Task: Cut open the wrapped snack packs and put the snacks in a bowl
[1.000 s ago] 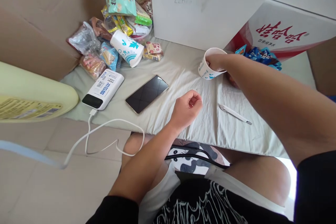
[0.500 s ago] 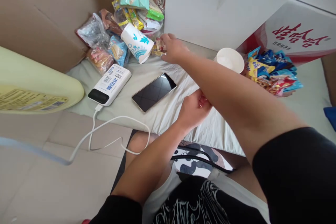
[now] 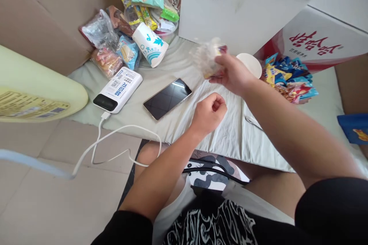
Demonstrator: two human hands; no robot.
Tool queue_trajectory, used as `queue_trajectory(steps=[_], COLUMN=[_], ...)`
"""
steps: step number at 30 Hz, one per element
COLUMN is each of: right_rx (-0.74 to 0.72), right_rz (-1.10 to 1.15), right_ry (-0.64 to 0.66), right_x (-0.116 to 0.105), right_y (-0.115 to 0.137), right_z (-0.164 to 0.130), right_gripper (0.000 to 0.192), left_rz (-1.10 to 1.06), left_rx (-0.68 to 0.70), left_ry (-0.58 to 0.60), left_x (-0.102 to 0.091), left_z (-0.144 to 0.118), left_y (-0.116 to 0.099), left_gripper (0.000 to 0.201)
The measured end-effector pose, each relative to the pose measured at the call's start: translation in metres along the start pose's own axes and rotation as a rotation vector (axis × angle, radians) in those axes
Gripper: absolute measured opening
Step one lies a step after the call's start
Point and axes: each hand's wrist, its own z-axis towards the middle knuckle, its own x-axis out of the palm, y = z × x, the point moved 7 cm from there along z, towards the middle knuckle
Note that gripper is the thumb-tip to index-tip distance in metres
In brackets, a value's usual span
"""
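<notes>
My right hand holds a small clear-wrapped snack packet, blurred by motion, above the grey cloth. It hovers just left of an upright white paper cup. My left hand rests on the cloth as a closed fist with nothing in it, right of a dark smartphone. A second paper cup with blue leaf print lies on its side by a heap of snack packets.
A white power bank with a white cable lies left of the phone. Blue and yellow snack packets pile up right of the upright cup. A white box, cardboard walls and a yellow cushion surround the cloth.
My right hand left the upright cup, reached to the packets by the lying cup, took a small snack packet and carried it back toward the upright cup. My left fist barely moved.
</notes>
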Motion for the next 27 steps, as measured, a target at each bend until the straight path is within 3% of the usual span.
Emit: queue_trajectory(steps=[2,5,10,14,18,20,22,27], right_rx=[0.049,0.085,0.066,-0.010,-0.081,-0.118,-0.149,-0.164], right_rz=[0.255,0.438,0.505,0.274,-0.035,-0.251,-0.480,-0.795], right_ry=[-0.019,-0.091,-0.099,-0.085,-0.215,-0.339,-0.412,-0.325], right_x=[-0.019,-0.042,-0.047,-0.061,-0.103,-0.126,-0.138,-0.135], right_y=[-0.011,-0.036,-0.087,-0.111,-0.121,-0.123,-0.127,-0.140], right_z=[-0.044,-0.102,-0.157,-0.173,-0.185,-0.190,-0.192,-0.178], right_gripper=[0.041,0.043,0.051,0.046,0.032,0.018,0.017,0.024], left_rz=[0.008,-0.035,-0.168,-0.131,-0.108,-0.050,0.026,0.326], left_rx=[0.005,-0.006,-0.068,-0.109,-0.157,-0.116,-0.044,0.163], left_ry=[-0.001,0.057,0.347,0.332,0.261,0.188,0.129,0.031], left_x=[0.001,0.010,0.050,0.063,0.057,0.047,0.039,0.030], left_z=[0.001,0.000,-0.005,-0.001,0.010,0.017,0.023,0.029], left_y=[0.004,0.010,0.020,0.032,0.042,0.044,0.043,0.034], left_gripper=[0.009,0.006,0.044,0.047,0.049,0.050,0.051,0.054])
